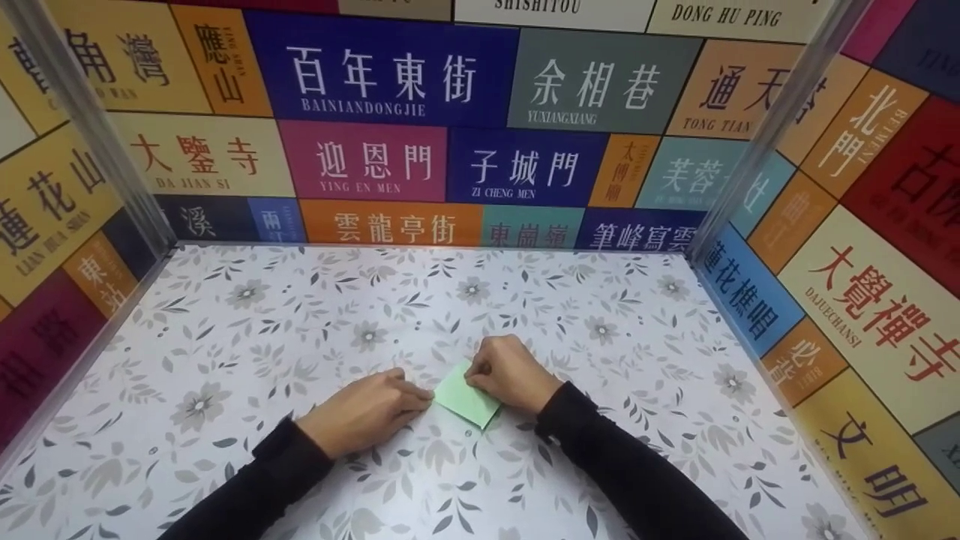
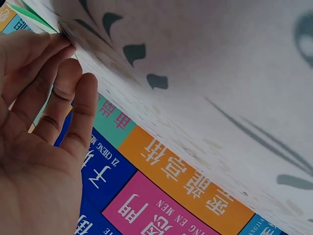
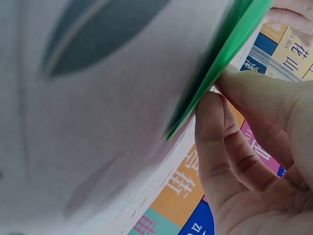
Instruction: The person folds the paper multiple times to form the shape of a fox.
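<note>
A folded sheet of light green paper (image 1: 466,397) lies on the flower-patterned tabletop (image 1: 285,330), a corner towards me. Its layers stand slightly apart along the near edge in the right wrist view, where the paper (image 3: 220,66) looks darker green. My left hand (image 1: 367,409) rests on the table, its fingertips touching the paper's left corner. In the left wrist view those fingers (image 2: 80,107) are only gently bent. From the right, my right hand (image 1: 514,371) has curled fingers and pinches the paper between thumb and index finger; the exact contact is partly hidden.
Upright panels with coloured blocks of Chinese lettering stand behind the table and at both sides, including a back panel (image 1: 382,71) and a right panel (image 1: 847,300). Clear strips (image 1: 780,112) run along the corners. Black sleeves (image 1: 247,480) cover both forearms.
</note>
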Motion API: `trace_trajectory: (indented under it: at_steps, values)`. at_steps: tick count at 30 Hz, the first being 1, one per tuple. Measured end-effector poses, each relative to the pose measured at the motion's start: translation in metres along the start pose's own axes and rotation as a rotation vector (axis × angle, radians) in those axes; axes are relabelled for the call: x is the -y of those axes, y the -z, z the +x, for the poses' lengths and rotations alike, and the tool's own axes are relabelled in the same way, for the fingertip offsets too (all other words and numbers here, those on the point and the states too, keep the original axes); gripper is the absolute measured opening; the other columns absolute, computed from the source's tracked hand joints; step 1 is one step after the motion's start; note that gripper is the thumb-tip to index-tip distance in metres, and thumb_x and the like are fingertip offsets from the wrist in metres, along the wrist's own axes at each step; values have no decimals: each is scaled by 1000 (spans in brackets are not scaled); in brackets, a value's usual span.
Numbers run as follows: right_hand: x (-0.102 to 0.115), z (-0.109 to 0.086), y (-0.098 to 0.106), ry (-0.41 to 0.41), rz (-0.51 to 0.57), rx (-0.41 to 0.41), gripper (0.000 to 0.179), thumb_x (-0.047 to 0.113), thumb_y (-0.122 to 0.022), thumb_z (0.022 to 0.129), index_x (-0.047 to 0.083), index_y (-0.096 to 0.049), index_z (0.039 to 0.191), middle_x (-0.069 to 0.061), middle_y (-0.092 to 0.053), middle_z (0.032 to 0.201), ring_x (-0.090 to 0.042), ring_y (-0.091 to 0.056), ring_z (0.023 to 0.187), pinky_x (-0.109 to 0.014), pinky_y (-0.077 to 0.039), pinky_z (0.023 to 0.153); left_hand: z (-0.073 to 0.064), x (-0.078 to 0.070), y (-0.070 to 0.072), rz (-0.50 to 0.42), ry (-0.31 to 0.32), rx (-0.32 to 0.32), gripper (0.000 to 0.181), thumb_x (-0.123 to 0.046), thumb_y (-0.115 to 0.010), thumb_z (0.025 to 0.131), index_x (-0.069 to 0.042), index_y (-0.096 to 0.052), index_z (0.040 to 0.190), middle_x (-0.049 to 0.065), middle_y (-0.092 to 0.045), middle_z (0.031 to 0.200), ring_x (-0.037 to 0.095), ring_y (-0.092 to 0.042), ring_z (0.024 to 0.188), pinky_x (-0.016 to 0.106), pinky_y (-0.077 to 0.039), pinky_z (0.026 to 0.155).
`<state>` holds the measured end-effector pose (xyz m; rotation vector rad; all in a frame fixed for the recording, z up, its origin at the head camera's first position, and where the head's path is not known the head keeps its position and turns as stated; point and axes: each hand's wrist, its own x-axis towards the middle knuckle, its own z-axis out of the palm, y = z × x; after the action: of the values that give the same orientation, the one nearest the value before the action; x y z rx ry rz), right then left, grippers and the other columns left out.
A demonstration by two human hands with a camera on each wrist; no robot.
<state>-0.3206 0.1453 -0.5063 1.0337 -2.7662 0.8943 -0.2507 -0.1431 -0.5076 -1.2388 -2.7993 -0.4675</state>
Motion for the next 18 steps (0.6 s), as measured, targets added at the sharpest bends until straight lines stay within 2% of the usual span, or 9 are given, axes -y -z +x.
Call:
trace_trajectory:
  at_steps: [5, 8, 12, 18]
  values:
    - [0, 1, -2, -6, -7, -6, 6, -1, -93, 90, 5, -92, 93, -9, -83, 88, -19, -75, 77, -24, -61, 69, -8, -1, -1, -14, 10, -20, 28, -16, -71, 115, -9, -83, 139, 6, -84, 146, 37, -77, 141, 62, -54, 130]
    - [-1, 1, -1, -9, -10, -14, 6, -1, -92, 90, 4, -92, 94, -10, -83, 89, -21, -77, 78, -25, -62, 69, -8, -3, -1, -11, 11, -23, 28, -16, -70, 115, -8, -83, 139, 7, -83, 146, 37, -76, 142, 64, -51, 132]
    - [1, 0, 0, -23, 1, -11, 6, -1, -93, 91, 4, -91, 93, -10, -84, 89, -20, -77, 78, -25, -63, 69, -5, -4, 2, 12, 0, -30, 25, -13, -72, 113, -8, -85, 134, 8, -85, 141, 35, -79, 138, 62, -54, 130]
    - [3, 0, 0, -19, 16, -12, 6, 0, -94, 89, 5, -92, 90, -9, -84, 88, -15, -72, 77, -22, -57, 68, 3, -4, 3, 2, -24, -46, 19, -11, -77, 110, -8, -88, 125, 8, -89, 127, 29, -83, 120, 49, -69, 110]
